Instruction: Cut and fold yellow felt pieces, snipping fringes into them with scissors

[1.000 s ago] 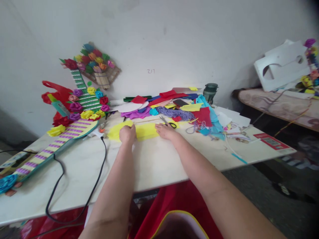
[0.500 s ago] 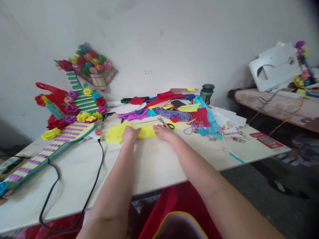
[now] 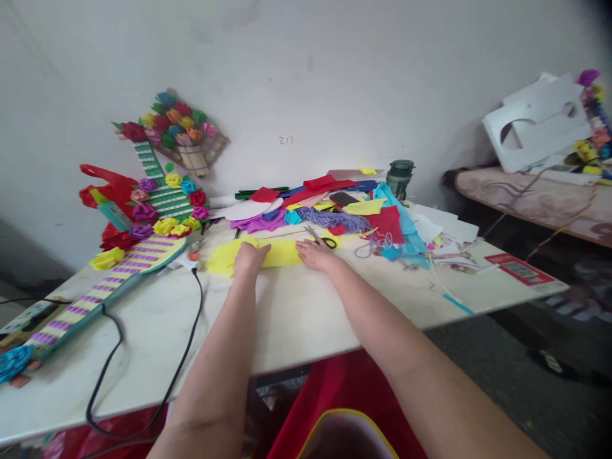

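Note:
A strip of yellow crepe paper (image 3: 282,253) lies across the table under both my hands. My left hand (image 3: 248,258) is closed on its left part, thumb pointing right; the fingertips are partly hidden. To the left of that hand the paper spreads out wider and looks creased. My right hand (image 3: 313,255) rests flat on the paper's right part, fingers stretched out to the left. Just beyond its fingers lie scissors (image 3: 321,238) with black handles, blades apart, partly over the yellow paper.
Behind the hands are piled coloured papers, purple yarn (image 3: 337,220) and a dark phone (image 3: 343,199). A green jar (image 3: 400,178) stands by the wall. At left are a flower-decorated striped board (image 3: 112,277), a glue bottle (image 3: 115,213) and a black cable (image 3: 191,331).
The camera view has shifted slightly, so the table's things appear a little further right. Both hands stay at nearly the same places on the yellow paper.

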`<action>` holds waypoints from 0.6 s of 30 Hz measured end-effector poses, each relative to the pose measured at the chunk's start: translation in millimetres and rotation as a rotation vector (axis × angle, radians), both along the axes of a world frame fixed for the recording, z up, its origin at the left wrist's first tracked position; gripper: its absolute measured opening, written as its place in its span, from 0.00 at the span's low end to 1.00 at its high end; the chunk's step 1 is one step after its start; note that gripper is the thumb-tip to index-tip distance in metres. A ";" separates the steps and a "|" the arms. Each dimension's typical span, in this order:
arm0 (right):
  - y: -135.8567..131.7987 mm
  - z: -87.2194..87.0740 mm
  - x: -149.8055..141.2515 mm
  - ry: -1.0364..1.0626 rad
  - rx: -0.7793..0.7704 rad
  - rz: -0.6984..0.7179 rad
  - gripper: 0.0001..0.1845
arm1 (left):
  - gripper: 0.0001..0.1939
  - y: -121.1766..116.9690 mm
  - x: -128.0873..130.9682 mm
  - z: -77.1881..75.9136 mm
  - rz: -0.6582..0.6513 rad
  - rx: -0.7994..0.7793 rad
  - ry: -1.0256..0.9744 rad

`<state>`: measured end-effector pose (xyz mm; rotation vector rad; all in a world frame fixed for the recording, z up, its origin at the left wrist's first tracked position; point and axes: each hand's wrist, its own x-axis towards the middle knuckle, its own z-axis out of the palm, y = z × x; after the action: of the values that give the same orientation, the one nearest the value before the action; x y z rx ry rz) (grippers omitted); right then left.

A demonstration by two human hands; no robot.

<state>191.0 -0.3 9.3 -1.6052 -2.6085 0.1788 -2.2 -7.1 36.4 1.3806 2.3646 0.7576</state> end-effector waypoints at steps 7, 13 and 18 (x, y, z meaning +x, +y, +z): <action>-0.3 0.3 0.1 0.007 0.005 0.004 0.25 | 0.43 1.2 7.7 4.2 0.070 0.015 -0.169; 1.7 -2.4 1.0 0.040 0.012 0.008 0.24 | 0.55 -1.8 25.6 12.1 0.033 -0.079 -0.031; -0.4 -0.5 0.8 0.044 0.000 0.001 0.24 | 0.59 -9.2 49.2 8.7 0.063 -0.059 0.151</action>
<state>191.8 -0.7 8.8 -1.5820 -2.5765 0.2124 47.0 -16.3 45.2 1.3898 2.5352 0.6137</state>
